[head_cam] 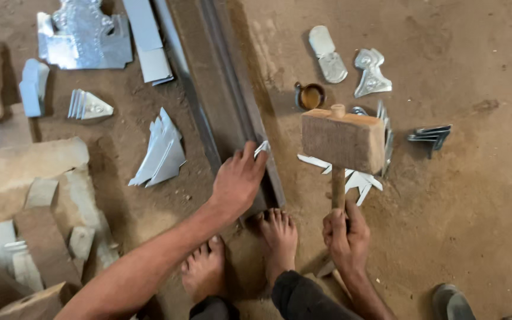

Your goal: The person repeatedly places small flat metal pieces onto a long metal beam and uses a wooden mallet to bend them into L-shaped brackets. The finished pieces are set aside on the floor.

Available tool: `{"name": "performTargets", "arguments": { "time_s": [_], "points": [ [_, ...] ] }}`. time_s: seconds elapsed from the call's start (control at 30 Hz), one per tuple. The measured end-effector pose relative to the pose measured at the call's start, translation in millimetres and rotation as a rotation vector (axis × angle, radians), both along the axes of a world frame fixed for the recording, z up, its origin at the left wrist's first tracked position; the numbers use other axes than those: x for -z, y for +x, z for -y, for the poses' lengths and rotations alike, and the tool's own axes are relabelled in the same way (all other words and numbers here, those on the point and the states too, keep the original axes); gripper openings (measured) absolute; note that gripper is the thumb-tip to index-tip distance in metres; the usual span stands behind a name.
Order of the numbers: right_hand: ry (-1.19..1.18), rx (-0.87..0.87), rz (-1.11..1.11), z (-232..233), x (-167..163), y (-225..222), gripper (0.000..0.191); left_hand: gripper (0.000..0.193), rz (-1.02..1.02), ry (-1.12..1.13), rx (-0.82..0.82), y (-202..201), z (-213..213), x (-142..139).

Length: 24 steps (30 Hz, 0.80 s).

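My right hand [346, 237] grips the handle of a wooden mallet [343, 141], whose block head is raised above the dirt floor. My left hand [238, 181] pinches a small cut piece of shiny sheet metal [261, 148] against the edge of a long steel rail [232, 95] that runs diagonally up the floor. My two bare feet [241, 252] rest at the near end of the rail. More white metal cut-outs [357, 178] lie under the mallet.
Sheet-metal scraps lie around: a pointed stack [162, 151], a fan of triangles [88, 105], an embossed sheet [84, 35], ornate pieces [371, 74], grey strips [431, 135]. A small brass cup [312, 95] stands by the rail. Stone and wood blocks [31, 195] fill the left.
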State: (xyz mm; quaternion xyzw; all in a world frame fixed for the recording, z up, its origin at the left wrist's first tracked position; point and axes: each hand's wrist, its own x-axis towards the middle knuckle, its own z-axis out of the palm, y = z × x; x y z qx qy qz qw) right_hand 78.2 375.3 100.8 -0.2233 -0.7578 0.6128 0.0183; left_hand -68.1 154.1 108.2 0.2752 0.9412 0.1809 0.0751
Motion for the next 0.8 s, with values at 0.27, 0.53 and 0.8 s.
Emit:
{"name": "performTargets", "arguments": {
  "time_s": [0.27,0.53,0.8],
  "points": [
    [-0.007,-0.032,-0.045,-4,4,5,0.024,0.027,0.205,0.072,-0.038,14,-8,8],
    [0.058,-0.037,-0.07,-5,44,8,0.034,0.03,0.13,-0.018,0.005,12,-5,21],
    [0.241,-0.072,0.004,-1,38,17,0.035,0.033,0.005,-0.027,0.056,14,-2,32]
  ]
}}
